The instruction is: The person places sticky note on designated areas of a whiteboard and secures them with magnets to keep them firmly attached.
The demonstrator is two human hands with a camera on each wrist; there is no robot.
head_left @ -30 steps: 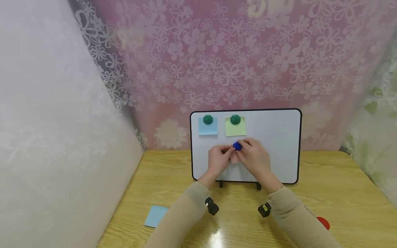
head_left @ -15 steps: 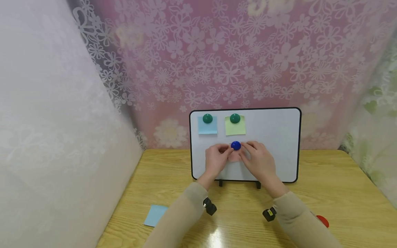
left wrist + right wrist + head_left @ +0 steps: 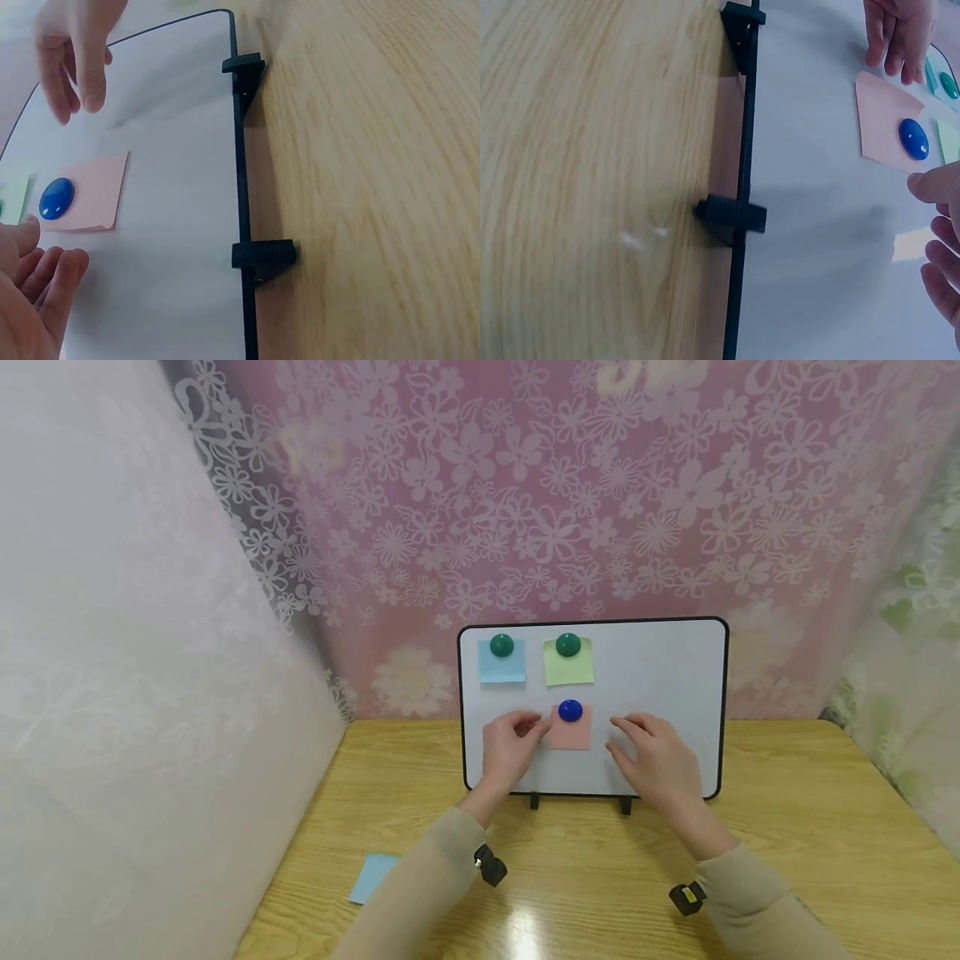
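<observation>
A pink sticky note (image 3: 571,735) hangs on the whiteboard (image 3: 660,677), with a round blue magnet (image 3: 571,710) over its upper part. Just left of the note is my left hand (image 3: 512,747), its fingers loosely bent and holding nothing; the thumb tip is close to the note's edge. My right hand (image 3: 660,762) hovers to the right of the note, apart from it, fingers spread with nothing between them. In the left wrist view the blue magnet (image 3: 57,199) lies flat on the pink note (image 3: 101,191). The right wrist view shows the same pink note (image 3: 881,112) between both hands.
Above, a blue note (image 3: 502,670) and a yellow-green note (image 3: 569,672) each hang under green magnets (image 3: 502,646). Black feet (image 3: 626,806) support the board on the wooden table (image 3: 585,877). Another blue note (image 3: 372,877) lies by the left forearm. A patterned curtain hangs behind.
Both hands have let go of the blue magnet and drawn apart, the left one leftward and the right one further right. The pink note is now uncovered. The red disc is now hidden behind the right sleeve.
</observation>
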